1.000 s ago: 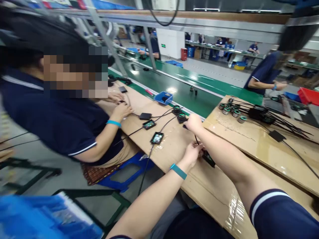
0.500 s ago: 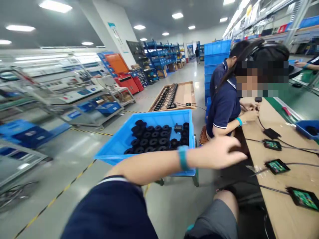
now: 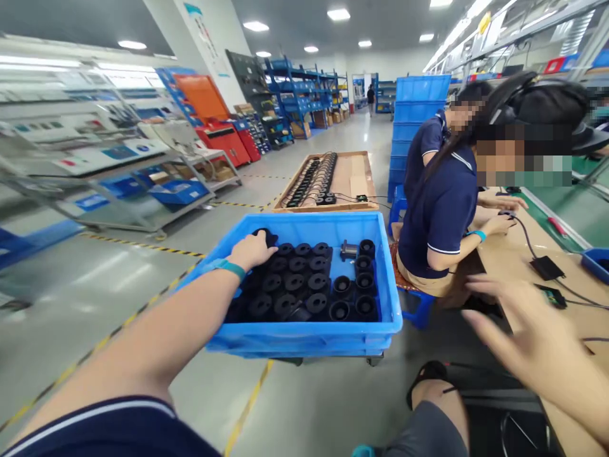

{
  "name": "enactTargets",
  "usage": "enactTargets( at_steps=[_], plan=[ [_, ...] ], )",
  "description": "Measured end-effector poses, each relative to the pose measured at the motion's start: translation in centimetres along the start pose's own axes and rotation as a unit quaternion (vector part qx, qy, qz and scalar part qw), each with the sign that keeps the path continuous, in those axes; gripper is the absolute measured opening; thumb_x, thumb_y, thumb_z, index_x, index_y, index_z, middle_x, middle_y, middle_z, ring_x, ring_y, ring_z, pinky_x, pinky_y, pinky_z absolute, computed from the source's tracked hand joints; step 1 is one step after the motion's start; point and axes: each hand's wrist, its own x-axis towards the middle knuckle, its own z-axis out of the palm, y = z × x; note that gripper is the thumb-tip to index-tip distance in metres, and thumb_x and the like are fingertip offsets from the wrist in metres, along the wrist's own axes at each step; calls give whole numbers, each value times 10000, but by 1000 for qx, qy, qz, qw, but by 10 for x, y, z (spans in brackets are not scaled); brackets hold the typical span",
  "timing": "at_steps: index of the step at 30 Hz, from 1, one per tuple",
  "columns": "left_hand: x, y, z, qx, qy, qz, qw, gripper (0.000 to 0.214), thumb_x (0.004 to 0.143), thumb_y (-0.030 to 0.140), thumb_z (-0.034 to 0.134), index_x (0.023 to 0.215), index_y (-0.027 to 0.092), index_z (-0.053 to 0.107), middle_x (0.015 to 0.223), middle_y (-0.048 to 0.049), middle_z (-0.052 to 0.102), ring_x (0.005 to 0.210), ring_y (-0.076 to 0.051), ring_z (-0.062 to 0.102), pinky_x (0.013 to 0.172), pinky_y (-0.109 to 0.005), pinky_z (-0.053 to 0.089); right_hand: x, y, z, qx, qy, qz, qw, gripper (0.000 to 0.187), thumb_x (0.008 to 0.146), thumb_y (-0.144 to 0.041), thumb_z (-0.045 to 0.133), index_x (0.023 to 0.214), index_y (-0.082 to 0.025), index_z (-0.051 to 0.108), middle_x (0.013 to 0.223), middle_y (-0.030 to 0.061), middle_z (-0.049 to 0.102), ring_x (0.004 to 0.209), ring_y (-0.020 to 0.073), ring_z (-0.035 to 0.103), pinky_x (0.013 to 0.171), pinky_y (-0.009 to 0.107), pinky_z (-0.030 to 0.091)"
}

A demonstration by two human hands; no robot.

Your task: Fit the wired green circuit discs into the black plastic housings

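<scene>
My left hand [image 3: 252, 251] reaches into the far left corner of a blue plastic bin [image 3: 304, 339]. Its fingers curl over a black round part [image 3: 270, 237], partly hidden by the hand. Rows of black disc-shaped parts with holes [image 3: 295, 282] fill the left and middle of the bin. On the right side stand black cup-like parts [image 3: 365, 306], with a small cylindrical piece [image 3: 349, 249] lying near them. My right hand [image 3: 528, 317], blurred, hangs over the workbench edge, fingers spread and holding nothing.
Right of the bin a co-worker [image 3: 440, 209] sits at the workbench [image 3: 575, 393], where cabled black boxes [image 3: 547, 268] lie. Behind the bin is a wooden tray [image 3: 349, 178] with rows of cabled parts. Stacked blue bins [image 3: 419, 127] stand beyond.
My left hand has swung left from beside the workbench into the bin, onto the black parts. My right hand has come into view at the right. The view has shifted somewhat.
</scene>
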Motion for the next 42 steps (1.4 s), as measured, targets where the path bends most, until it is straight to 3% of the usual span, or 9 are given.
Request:
enactTargets(
  at_steps=[3, 5, 8, 10, 16, 19, 25, 37, 42],
  plan=[
    [14, -6, 17, -6, 12, -13, 1000, 596, 888, 465, 528, 1285, 23, 481, 1198, -353, 623, 1100, -464, 629, 886, -509, 497, 48, -49, 67, -64, -284, -118, 949, 345, 800, -288, 714, 1145, -287, 703, 1259, 110, 655, 1195, 344, 586, 1009, 555, 475],
    [18, -9, 20, -14, 20, -21, 999, 542, 918, 433, 491, 1278, 28, 484, 1176, -341, 634, 1093, -461, 634, 893, -525, 496, 70, -71, 130, -136, -413, -108, 894, 490, 710, -284, 812, 1184, -236, 700, 1251, 158, 639, 1158, 393, 597, 967, 564, 484],
    [19, -10, 18, -24, 22, -30, 999, 482, 923, 413, 484, 1236, 48, 523, 1154, -316, 651, 1073, -459, 641, 876, -535, 506, 79, -77, 200, -207, -542, -32, 814, 913, 470, -226, 951, 1327, -266, 639, 1421, 202, 528, 1094, 426, 649, 905, 538, 526],
    [18, -8, 15, -28, 20, -32, 999, 456, 911, 408, 491, 1205, 66, 556, 1151, -294, 661, 1071, -454, 640, 857, -525, 517, 77, -72, 218, -205, -570, -16, 796, 1024, 444, -143, 934, 1395, -296, 585, 1539, 217, 409, 1044, 391, 695, 873, 474, 561],
    [13, 1, 1, -44, 10, -42, 998, 398, 883, 372, 553, 1150, 89, 637, 1156, -270, 685, 1057, -410, 658, 814, -466, 543, 78, -86, 215, -231, -658, 26, 717, 954, 688, -69, 754, 1552, -197, 371, 1625, 334, 107, 1070, 385, 706, 869, 442, 585],
    [8, 3, -9, -55, -6, -32, 998, 347, 886, 317, 554, 1098, 63, 657, 1159, -266, 689, 1060, -398, 660, 809, -471, 548, 71, -99, 218, -272, -631, 39, 725, 779, 793, -69, 672, 1520, -165, 407, 1626, 338, 61, 1196, 410, 633, 900, 464, 573],
    [7, 5, -15, -55, -13, -36, 998, 368, 875, 286, 600, 1051, -34, 640, 1157, -301, 674, 1091, -382, 645, 853, -530, 551, 62, -100, 218, -276, -580, 25, 766, 459, 898, -64, 536, 1349, -144, 566, 1335, 277, 473, 1156, 371, 637, 892, 457, 571],
    [8, 1, -19, -61, -10, -25, 998, 378, 834, 290, 618, 921, -78, 627, 1141, -311, 675, 1125, -408, 645, 817, -593, 557, 68, -100, 219, -293, -590, 68, 750, 477, 897, -101, 578, 1370, -163, 571, 1412, 257, 399, 1089, 324, 677, 894, 417, 567],
    [12, -4, -15, -43, 14, 0, 999, 388, 813, 359, 627, 720, -18, 597, 1026, -270, 717, 1043, -359, 683, 775, -543, 581, 77, -91, 222, -270, -613, 50, 741, 396, 876, -136, 628, 1272, -118, 638, 1267, 231, 577, 1076, 295, 671, 875, 338, 560]
  ],
)
